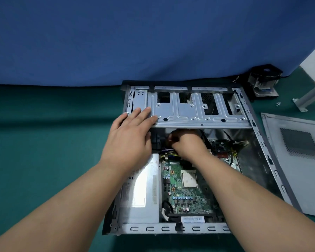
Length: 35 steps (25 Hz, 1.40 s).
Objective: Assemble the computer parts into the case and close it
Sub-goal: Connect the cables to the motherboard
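We see the open case (189, 229) lying on its side on the green bench (44, 142), against a blue cloth (135, 33) behind it. Inside, the silver power supply (142, 193) fills the left part, and the green motherboard (185, 188) lies just right of it, with the bare CPU (189, 179) seated near its middle. A bundle of wires (168, 154) sits at the board's far edge. The drive cage (193, 108) spans the far end of the case above the board.

Our left hand (131, 135) rests flat on the cage's near left corner, fingers (144, 113) straight and close together. Our right hand (187, 142) reaches under the cage's near edge, knuckles up, fingers curled down among the wires; we cannot tell whether they pinch anything.

The side panel (298, 160) lies flat on the bench just right of the case. A cooler (264, 80) sits beyond the case's far right corner.
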Each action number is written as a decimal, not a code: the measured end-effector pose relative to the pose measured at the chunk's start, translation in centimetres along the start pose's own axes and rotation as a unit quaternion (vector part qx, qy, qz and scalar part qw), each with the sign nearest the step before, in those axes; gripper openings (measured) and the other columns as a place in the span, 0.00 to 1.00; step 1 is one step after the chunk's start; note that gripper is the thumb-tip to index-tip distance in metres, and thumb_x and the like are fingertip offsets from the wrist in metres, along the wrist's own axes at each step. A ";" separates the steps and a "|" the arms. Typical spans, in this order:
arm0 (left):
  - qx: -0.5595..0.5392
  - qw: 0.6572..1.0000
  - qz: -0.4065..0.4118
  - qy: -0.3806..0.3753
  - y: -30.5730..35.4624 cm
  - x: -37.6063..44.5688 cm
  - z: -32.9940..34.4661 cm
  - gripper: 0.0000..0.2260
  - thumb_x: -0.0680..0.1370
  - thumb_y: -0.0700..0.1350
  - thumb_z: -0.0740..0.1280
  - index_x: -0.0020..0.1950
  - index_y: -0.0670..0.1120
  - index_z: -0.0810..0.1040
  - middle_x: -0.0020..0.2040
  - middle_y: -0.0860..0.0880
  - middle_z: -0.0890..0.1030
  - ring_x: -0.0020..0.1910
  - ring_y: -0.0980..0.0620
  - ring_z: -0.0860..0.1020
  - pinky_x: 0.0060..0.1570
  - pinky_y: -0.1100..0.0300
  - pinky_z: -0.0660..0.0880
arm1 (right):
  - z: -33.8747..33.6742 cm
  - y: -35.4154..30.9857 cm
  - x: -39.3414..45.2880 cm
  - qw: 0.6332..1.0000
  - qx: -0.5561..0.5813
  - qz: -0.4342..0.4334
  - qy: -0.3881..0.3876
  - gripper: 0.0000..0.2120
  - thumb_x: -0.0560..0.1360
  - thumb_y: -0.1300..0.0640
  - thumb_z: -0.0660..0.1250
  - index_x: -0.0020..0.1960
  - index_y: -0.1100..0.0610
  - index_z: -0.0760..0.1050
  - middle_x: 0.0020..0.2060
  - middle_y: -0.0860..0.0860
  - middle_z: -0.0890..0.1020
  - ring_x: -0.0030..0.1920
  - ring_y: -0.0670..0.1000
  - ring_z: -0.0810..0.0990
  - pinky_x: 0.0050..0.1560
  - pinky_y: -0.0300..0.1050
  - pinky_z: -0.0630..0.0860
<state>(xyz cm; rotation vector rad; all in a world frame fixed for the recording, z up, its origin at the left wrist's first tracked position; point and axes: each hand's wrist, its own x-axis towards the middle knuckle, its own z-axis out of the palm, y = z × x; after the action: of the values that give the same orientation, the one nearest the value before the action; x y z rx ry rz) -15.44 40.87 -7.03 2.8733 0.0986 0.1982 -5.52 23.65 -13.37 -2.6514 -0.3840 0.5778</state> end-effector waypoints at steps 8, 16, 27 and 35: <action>0.003 1.000 0.004 0.016 -0.1 0.1 0.5 0.25 0.81 0.47 0.58 0.78 0.62 0.65 0.82 0.62 0.59 0.81 0.61 0.53 0.77 0.59 0.40 | 0.4 -0.3 0.5 1.000 0.005 0.018 0.020 0.06 0.76 0.54 0.68 0.48 0.44 0.81 0.49 0.53 0.83 0.44 0.56 0.78 0.49 0.47 0.80; 0.005 1.000 0.001 0.026 -0.1 0.4 0.6 0.26 0.80 0.47 0.58 0.78 0.63 0.64 0.81 0.63 0.59 0.81 0.62 0.52 0.77 0.60 0.39 | 0.7 -0.6 1.2 0.999 -0.035 0.032 0.025 0.08 0.76 0.52 0.68 0.54 0.47 0.80 0.49 0.53 0.82 0.48 0.58 0.82 0.46 0.45 0.76; 0.002 1.000 -0.004 0.023 -0.1 0.4 0.6 0.25 0.80 0.47 0.58 0.78 0.62 0.65 0.81 0.63 0.60 0.81 0.62 0.53 0.78 0.58 0.42 | -0.1 -1.2 1.6 0.994 -0.099 -0.019 -0.037 0.10 0.78 0.50 0.64 0.55 0.49 0.81 0.51 0.53 0.81 0.51 0.58 0.80 0.56 0.50 0.80; 0.002 1.000 -0.005 0.021 0.0 0.4 0.6 0.25 0.80 0.47 0.57 0.77 0.63 0.65 0.81 0.63 0.59 0.81 0.62 0.52 0.77 0.59 0.41 | -0.3 -1.2 1.7 0.988 -0.129 -0.049 -0.063 0.10 0.78 0.53 0.63 0.55 0.51 0.81 0.51 0.54 0.82 0.50 0.58 0.81 0.53 0.51 0.81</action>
<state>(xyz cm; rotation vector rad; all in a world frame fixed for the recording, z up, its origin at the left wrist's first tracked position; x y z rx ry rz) -14.94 40.80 -7.56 2.8734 0.1224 0.2579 -4.14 25.15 -13.20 -2.8283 -0.6637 0.7081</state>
